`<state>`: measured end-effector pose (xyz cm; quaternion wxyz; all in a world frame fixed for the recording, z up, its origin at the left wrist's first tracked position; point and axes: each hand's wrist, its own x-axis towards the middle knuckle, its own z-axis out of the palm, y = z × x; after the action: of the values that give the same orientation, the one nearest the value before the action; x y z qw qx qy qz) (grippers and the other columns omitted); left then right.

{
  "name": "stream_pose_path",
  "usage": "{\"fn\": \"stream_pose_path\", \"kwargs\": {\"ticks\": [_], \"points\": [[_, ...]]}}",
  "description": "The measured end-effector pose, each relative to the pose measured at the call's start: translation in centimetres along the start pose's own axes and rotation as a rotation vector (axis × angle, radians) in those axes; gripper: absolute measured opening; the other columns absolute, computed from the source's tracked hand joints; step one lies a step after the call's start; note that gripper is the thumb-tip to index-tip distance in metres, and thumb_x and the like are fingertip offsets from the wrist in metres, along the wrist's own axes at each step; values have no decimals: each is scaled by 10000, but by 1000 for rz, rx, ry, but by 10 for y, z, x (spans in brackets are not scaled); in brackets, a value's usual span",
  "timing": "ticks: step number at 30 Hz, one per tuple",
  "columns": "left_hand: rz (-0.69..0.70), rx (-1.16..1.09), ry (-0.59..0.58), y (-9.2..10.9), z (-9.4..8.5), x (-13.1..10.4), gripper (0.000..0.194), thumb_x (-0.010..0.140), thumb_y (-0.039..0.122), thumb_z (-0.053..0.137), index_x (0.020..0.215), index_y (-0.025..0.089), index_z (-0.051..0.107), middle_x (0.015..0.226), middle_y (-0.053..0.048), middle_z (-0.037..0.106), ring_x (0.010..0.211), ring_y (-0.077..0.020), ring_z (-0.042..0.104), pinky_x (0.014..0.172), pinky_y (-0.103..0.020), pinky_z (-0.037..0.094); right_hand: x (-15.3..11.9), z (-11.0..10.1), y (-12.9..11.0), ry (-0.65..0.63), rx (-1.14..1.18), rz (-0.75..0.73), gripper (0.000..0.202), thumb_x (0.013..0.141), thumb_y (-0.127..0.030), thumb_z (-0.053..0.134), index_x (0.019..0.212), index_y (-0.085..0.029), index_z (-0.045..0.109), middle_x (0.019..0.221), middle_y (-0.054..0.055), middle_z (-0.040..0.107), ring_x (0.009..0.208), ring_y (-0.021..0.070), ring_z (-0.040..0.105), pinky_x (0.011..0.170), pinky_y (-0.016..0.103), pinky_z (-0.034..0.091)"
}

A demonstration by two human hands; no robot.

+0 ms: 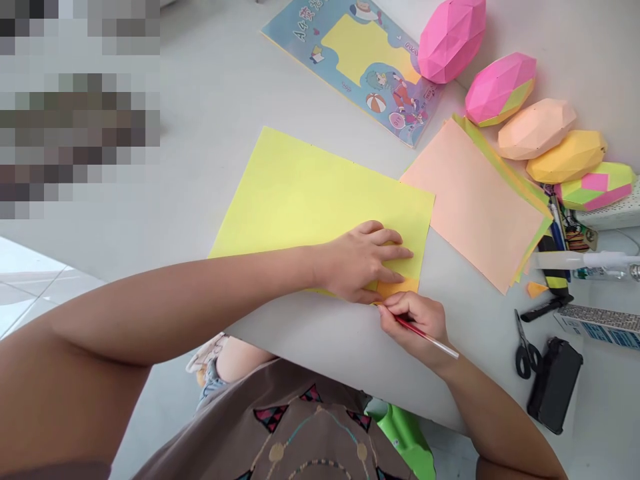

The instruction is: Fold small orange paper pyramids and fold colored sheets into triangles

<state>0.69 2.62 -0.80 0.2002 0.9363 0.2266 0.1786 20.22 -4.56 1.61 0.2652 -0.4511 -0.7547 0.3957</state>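
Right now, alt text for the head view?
Left hand spread over a yellow sheet and orange piece; right hand holds a red pen-like tool at the piece's edge. Faceted paper shapes and scissors lie at right.

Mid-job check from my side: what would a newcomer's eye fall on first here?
Probably the row of brightly coloured faceted shapes at the upper right. Next, likely the large yellow sheet in the middle of the view. Then the left hand, spread over that sheet and a small orange piece, with the right hand beside it gripping a slim red tool.
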Motion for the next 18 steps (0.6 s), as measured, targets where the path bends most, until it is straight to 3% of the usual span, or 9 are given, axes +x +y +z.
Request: {"fn": "stream_pose_path", "kwargs": {"ticks": [18], "points": [[1, -12, -6, 0, -2, 0, 340, 851, 413, 589, 1137, 265, 699, 1415, -78, 507, 1265, -327, 410, 1011, -458, 260, 0, -1, 0, -25, 4, 6, 212, 840, -158, 603, 653, -200, 511, 659, -24, 607, 516, 85, 521, 494, 219, 435]]}}
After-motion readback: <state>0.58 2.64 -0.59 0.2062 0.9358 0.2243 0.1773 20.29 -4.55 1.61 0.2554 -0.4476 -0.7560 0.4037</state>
